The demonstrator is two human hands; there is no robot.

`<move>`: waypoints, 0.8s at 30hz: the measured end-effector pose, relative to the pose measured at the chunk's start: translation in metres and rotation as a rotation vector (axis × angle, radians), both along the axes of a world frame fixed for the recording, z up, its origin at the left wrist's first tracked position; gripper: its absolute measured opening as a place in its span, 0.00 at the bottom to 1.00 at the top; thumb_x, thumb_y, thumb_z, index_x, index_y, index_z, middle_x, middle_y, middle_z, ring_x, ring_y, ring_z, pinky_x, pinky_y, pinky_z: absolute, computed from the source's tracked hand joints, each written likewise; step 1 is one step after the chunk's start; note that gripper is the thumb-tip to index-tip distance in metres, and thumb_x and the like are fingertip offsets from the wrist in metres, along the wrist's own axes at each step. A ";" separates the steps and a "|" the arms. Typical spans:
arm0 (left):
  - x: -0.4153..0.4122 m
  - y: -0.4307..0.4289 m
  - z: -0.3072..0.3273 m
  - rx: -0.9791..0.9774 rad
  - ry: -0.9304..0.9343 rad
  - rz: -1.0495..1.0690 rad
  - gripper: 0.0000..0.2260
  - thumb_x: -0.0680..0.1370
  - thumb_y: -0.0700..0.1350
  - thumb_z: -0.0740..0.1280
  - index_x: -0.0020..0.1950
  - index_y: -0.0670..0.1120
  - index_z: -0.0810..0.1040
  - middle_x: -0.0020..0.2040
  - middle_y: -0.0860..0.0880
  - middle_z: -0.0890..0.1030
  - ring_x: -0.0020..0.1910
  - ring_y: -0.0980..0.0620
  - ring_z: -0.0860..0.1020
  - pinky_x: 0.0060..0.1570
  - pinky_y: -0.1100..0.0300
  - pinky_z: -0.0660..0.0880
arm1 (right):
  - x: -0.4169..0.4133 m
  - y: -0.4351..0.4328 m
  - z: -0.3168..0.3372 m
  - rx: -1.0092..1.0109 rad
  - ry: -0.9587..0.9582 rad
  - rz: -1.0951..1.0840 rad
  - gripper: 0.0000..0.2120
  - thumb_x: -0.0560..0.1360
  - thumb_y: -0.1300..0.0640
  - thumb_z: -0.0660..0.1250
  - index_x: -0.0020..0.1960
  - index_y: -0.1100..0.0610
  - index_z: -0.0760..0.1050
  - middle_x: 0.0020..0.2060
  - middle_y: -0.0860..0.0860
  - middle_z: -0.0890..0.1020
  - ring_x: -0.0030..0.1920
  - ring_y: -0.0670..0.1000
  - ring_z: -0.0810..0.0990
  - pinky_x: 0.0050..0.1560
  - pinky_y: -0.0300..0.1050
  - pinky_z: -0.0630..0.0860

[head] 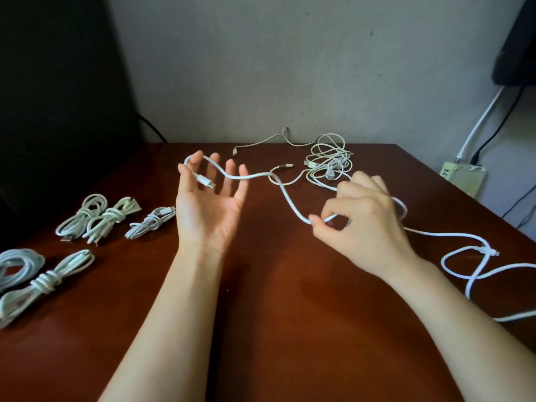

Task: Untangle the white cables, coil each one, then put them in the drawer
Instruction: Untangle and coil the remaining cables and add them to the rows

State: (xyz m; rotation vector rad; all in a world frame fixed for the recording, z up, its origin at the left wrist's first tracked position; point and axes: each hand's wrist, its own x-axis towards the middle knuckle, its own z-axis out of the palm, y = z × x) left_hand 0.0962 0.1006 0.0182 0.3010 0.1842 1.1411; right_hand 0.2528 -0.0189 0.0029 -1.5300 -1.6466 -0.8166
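In the head view, the left hand is raised palm up over the brown table, its fingers straight and spread. The plug of a white cable lies across the base of those fingers. From there the cord runs up beside the thumb, bends over the fingertips and leaves toward the right. No finger plainly curls on it, so it looks draped rather than gripped.

The right hand is well apart from the left, lower and to the right, and pinches the same cable between thumb and forefinger. Between the hands the cord hangs in a slack diagonal from upper left to lower right. Past the right hand it trails along the table's right edge in loose loops, and its far end passes out of view.

The first turn of a coil seems to be starting, with the left hand as the form. Since the unwound length lies wholly to the right, the right hand is the nearer one to feed it, carrying each turn leftward across the gap.

A tangle of cables waits at the back of the table, just beyond the right hand. Five coiled cables lie at the left. No drawer is in view.
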 end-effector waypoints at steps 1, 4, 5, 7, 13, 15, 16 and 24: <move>-0.001 0.001 0.000 -0.025 -0.004 0.021 0.15 0.82 0.53 0.58 0.45 0.47 0.77 0.54 0.45 0.76 0.49 0.47 0.78 0.45 0.52 0.81 | -0.002 0.000 0.000 -0.040 -0.024 0.043 0.13 0.67 0.52 0.68 0.27 0.57 0.77 0.28 0.43 0.63 0.36 0.46 0.62 0.42 0.40 0.56; -0.004 0.004 0.002 -0.117 -0.060 0.041 0.15 0.81 0.52 0.60 0.41 0.45 0.79 0.53 0.44 0.75 0.46 0.48 0.78 0.42 0.55 0.81 | -0.012 0.000 -0.001 -0.171 -0.058 0.195 0.13 0.67 0.51 0.69 0.27 0.55 0.77 0.28 0.43 0.63 0.35 0.46 0.62 0.40 0.43 0.60; -0.005 0.005 0.001 -0.145 -0.078 0.038 0.16 0.81 0.50 0.61 0.38 0.44 0.79 0.52 0.44 0.76 0.44 0.49 0.79 0.40 0.57 0.80 | -0.016 -0.001 -0.001 -0.210 -0.052 0.245 0.12 0.67 0.52 0.70 0.27 0.55 0.77 0.27 0.43 0.63 0.35 0.46 0.62 0.40 0.43 0.61; -0.006 0.008 0.000 -0.162 -0.074 0.016 0.14 0.80 0.47 0.62 0.40 0.42 0.80 0.50 0.44 0.76 0.39 0.50 0.77 0.35 0.61 0.78 | -0.022 -0.004 -0.002 -0.271 -0.005 0.333 0.12 0.66 0.52 0.72 0.27 0.54 0.77 0.26 0.43 0.63 0.35 0.45 0.62 0.40 0.42 0.62; 0.002 0.003 -0.004 0.032 0.197 0.033 0.13 0.84 0.52 0.51 0.45 0.50 0.71 0.49 0.46 0.76 0.29 0.55 0.72 0.23 0.67 0.65 | -0.028 -0.011 0.003 -0.449 0.282 0.538 0.14 0.69 0.50 0.70 0.27 0.55 0.78 0.23 0.43 0.62 0.30 0.42 0.62 0.36 0.35 0.62; 0.004 0.001 -0.005 0.116 0.249 0.011 0.14 0.84 0.52 0.49 0.45 0.51 0.70 0.49 0.47 0.76 0.28 0.56 0.71 0.23 0.68 0.64 | -0.026 -0.013 0.006 -0.494 0.447 0.577 0.13 0.69 0.49 0.71 0.28 0.53 0.79 0.22 0.44 0.68 0.27 0.43 0.64 0.30 0.38 0.63; 0.005 -0.001 -0.004 0.162 0.287 0.005 0.13 0.84 0.51 0.49 0.45 0.52 0.70 0.48 0.48 0.77 0.27 0.57 0.71 0.23 0.68 0.64 | -0.026 -0.015 0.009 -0.505 0.528 0.595 0.12 0.68 0.48 0.70 0.29 0.53 0.79 0.22 0.42 0.71 0.25 0.42 0.65 0.28 0.37 0.62; 0.027 -0.028 -0.008 0.661 0.727 -0.214 0.12 0.84 0.51 0.50 0.47 0.52 0.71 0.49 0.48 0.79 0.30 0.52 0.71 0.31 0.61 0.59 | -0.023 -0.016 0.017 -0.358 0.763 0.604 0.14 0.69 0.48 0.68 0.26 0.49 0.77 0.22 0.58 0.72 0.25 0.44 0.63 0.29 0.34 0.60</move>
